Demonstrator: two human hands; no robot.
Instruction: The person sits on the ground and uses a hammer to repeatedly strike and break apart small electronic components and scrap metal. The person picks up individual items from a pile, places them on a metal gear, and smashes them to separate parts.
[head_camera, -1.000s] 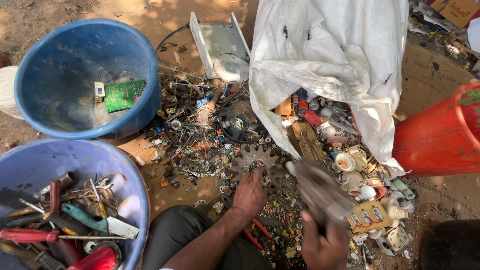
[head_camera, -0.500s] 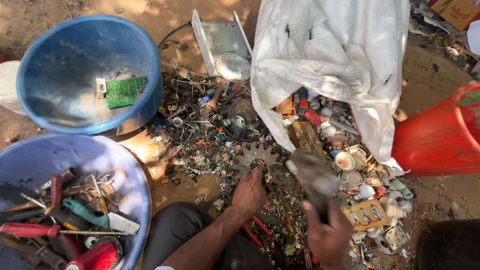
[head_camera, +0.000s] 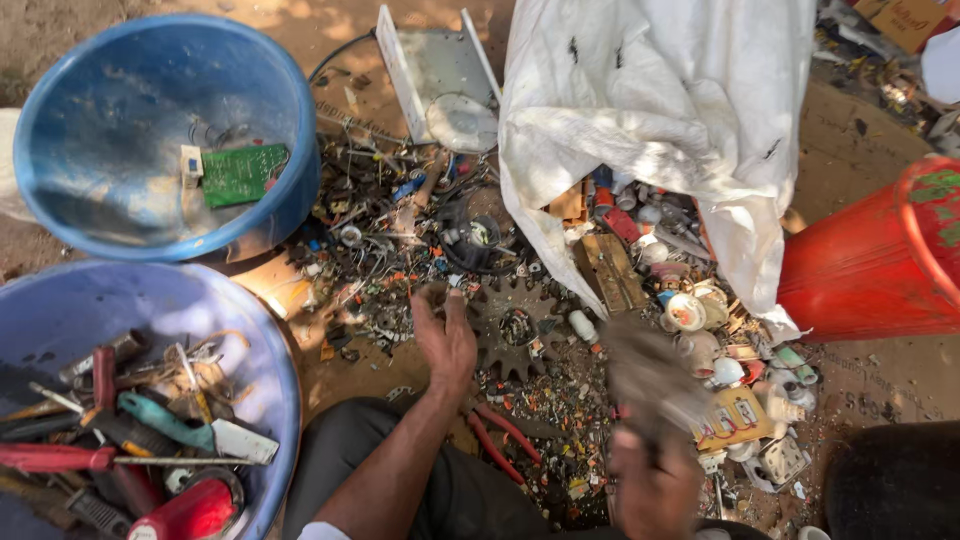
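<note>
Scrap heap (head_camera: 400, 260) of small metal bits, wires and plastic shards spreads over the bare ground, and our left hand (head_camera: 445, 340) rests on it, fingers spread, just beside a rusty toothed gear (head_camera: 515, 328). Our right hand (head_camera: 655, 485) grips a blurred grey piece (head_camera: 650, 375), its long axis pointing away from us. Around stand two blue tubs (head_camera: 300, 170), a white sack (head_camera: 660, 120) and a red bucket (head_camera: 870, 260).
</note>
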